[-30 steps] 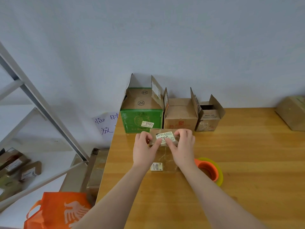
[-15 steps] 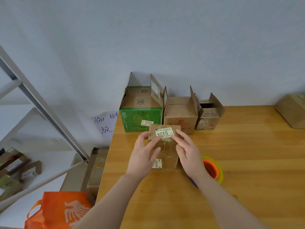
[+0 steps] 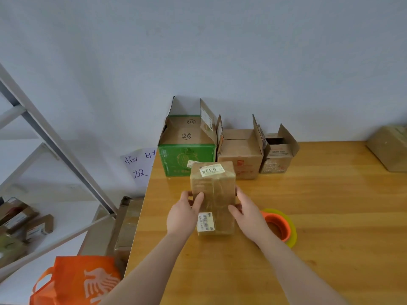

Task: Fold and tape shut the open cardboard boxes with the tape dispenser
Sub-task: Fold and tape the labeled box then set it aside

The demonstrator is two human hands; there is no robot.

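At the near middle of the wooden table (image 3: pixel 308 205), a small taped box (image 3: pixel 217 194) stands on end, clamped between two hands held apart. The left hand (image 3: pixel 182 216) grips its 9 o'clock side, thumb laid across the facing panel, fingers curled round the edge. The right hand (image 3: pixel 248 214) mirrors it at 3 o'clock. Both forearms reach in from 6 o'clock. The box carries two labels: a numbered label (image 3: pixel 211 171) on top and a barcode label (image 3: pixel 206 221) low on the front. At 12 o'clock, three open boxes stand in a row against the wall: a green box (image 3: pixel 187 159), a mid-sized brown box (image 3: pixel 240 159) and a little brown box (image 3: pixel 277 157), all with flaps up. One tape dispenser (image 3: pixel 279 225) lies at 4 o'clock, just beside the right wrist. One closed carton (image 3: pixel 389 148) sits at 2 o'clock
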